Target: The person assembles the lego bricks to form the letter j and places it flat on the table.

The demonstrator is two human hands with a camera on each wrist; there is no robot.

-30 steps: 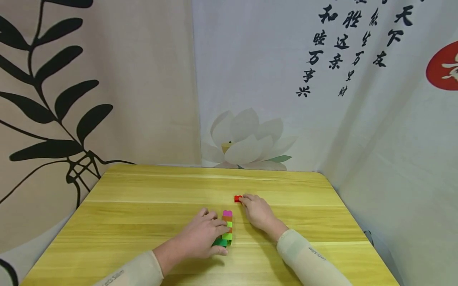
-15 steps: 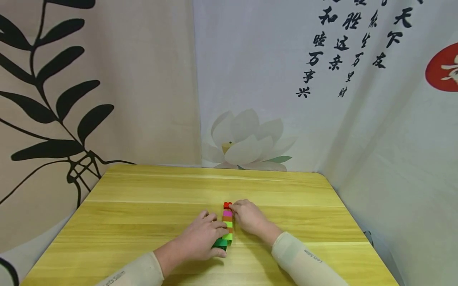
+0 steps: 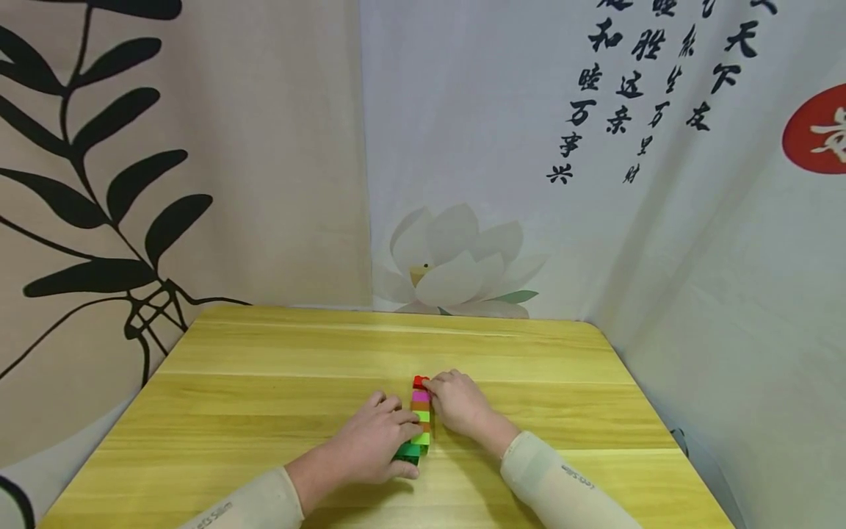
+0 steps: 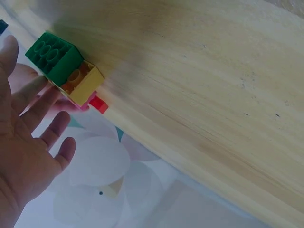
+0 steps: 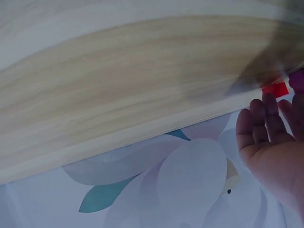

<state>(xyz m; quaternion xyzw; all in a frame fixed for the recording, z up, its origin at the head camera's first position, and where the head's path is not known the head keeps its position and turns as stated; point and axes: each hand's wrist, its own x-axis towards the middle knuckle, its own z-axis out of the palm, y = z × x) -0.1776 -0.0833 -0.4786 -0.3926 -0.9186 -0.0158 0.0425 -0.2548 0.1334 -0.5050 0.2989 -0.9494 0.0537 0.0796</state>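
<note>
A column of joined toy bricks in lime, orange and magenta [image 3: 421, 396] lies lengthwise on the table, with a dark green brick [image 3: 407, 450] at the near end. My left hand [image 3: 373, 437] rests at its left side, fingertips on the middle bricks and thumb by the green one. In the left wrist view the green brick [image 4: 54, 57] shows its hollow underside beside a yellow-orange brick [image 4: 83, 83], and the fingers are spread. At the far end my right hand [image 3: 463, 404] pinches a small red brick [image 3: 419, 382] right at the magenta one. The right fingers partly cover the red brick [image 5: 275, 90] in the right wrist view.
The wood-grain table [image 3: 297, 367] reaches back to a hanging curtain [image 3: 476, 147] printed with a lotus, dark leaves and writing. A small dark blue piece [image 4: 2, 26] shows at the edge of the left wrist view.
My right hand has brought the red brick left and nearer, from apart on the table to the column's magenta end. The left hand has stayed at the column.
</note>
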